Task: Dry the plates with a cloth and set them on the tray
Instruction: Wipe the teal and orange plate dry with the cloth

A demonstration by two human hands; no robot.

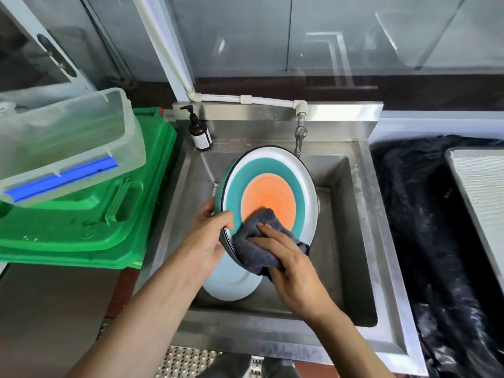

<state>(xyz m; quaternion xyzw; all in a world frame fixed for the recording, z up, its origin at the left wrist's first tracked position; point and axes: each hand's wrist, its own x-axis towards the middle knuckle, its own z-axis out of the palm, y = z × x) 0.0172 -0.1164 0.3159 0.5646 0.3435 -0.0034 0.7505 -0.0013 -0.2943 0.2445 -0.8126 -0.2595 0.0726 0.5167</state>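
Orange-centred, teal-ringed, white-rimmed plate under grey cloth.

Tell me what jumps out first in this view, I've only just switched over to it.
The bright plate with its orange centre and teal ring, tilted over the steel sink, grabs the eye. The left hand grips its edge while the right hand presses a grey cloth on its lower face. A green bin with a clear tub on top sits to the left.
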